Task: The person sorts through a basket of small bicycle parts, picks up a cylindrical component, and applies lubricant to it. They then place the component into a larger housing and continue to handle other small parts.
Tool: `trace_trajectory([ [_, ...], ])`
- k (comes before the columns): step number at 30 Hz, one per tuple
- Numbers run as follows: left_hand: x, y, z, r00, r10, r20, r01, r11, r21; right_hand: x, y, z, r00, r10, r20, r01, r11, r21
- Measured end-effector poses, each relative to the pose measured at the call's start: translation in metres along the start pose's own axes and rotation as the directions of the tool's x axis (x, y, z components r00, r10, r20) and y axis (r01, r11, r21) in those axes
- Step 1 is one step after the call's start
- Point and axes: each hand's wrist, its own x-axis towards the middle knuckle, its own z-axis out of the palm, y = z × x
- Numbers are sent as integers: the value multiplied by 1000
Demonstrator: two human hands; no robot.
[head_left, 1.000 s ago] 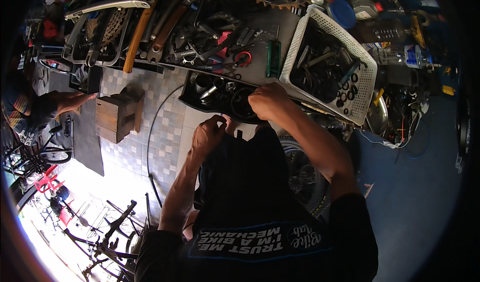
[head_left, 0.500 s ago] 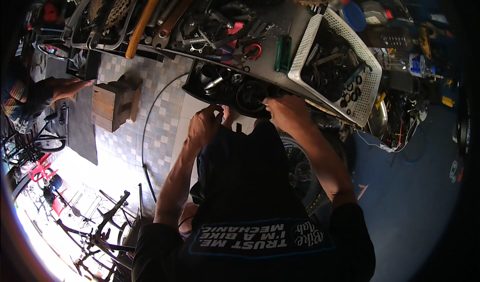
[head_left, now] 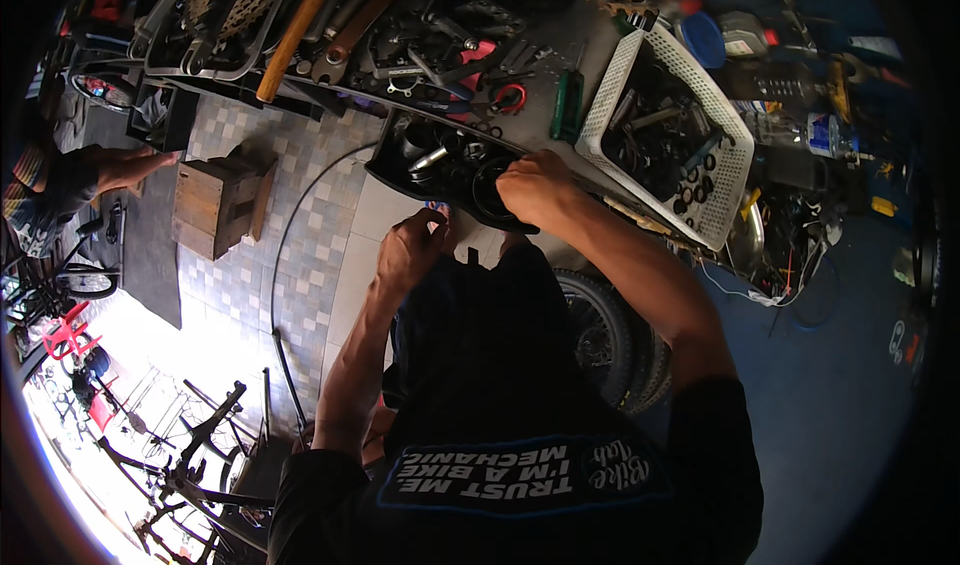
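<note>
An open black drawer (head_left: 385,176) sticks out below the bench edge in front of me, full of dark parts. A shiny metal cylinder (head_left: 428,158) lies among them, and a round black part (head_left: 488,191) sits at the right end. My right hand (head_left: 536,187) reaches into that end with fingers curled down beside the round part; its fingertips are hidden. Outside the drawer's front, my left hand (head_left: 408,250) is closed in a pinch. What it holds, if anything, cannot be made out. A small blue and red patch (head_left: 437,208) shows just beyond its fingers.
On the bench (head_left: 540,90) lie a wooden-handled tool (head_left: 298,35), wrenches, red-handled pliers (head_left: 510,97) and a green-handled screwdriver (head_left: 567,105). A white perforated basket (head_left: 735,190) holds small parts. A bicycle wheel (head_left: 600,335) stands below right. A wooden box (head_left: 210,208) and another person's arm (head_left: 125,168) are left.
My right hand has moved left and farther into the drawer, over the round black part. The left hand stays nearly in place, still pinched. The blue and red patch has come into sight.
</note>
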Motion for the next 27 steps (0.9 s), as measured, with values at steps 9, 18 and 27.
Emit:
trace_trajectory([
  [9,-8,-9,-9,989,-134,60,133,991,23,-33,22,42,961,86,-264,-57,991,118],
  [18,10,-1,-9,994,-79,74,73,994,87,-77,43,71,891,320,-321,-132,861,492],
  [27,11,-5,1,997,-7,71,-2,993,117,-63,17,56,885,325,-332,-182,900,396],
])
